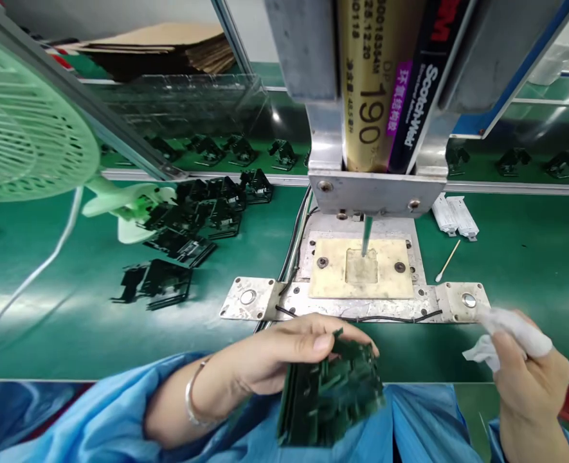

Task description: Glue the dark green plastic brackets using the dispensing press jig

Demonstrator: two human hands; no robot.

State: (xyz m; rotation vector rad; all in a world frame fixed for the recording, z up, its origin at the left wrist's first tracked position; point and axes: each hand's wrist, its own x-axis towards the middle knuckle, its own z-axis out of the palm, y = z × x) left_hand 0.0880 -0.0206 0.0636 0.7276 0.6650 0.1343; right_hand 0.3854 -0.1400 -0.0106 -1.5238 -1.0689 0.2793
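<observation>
At the frame's lower centre, the left hand point(284, 347) pinches a dark part point(332, 402) between thumb and fingers, the piece reaching toward the bottom edge, its long axis unclear through blur. The right hand point(530, 382), closed round a crumpled white wipe point(523, 331), sits well apart at lower right

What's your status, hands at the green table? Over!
Left hand: gripping dark part. Right hand: holding crumpled white wipe, away from the part. Look out: nozzle pointing down over cream block.
</observation>
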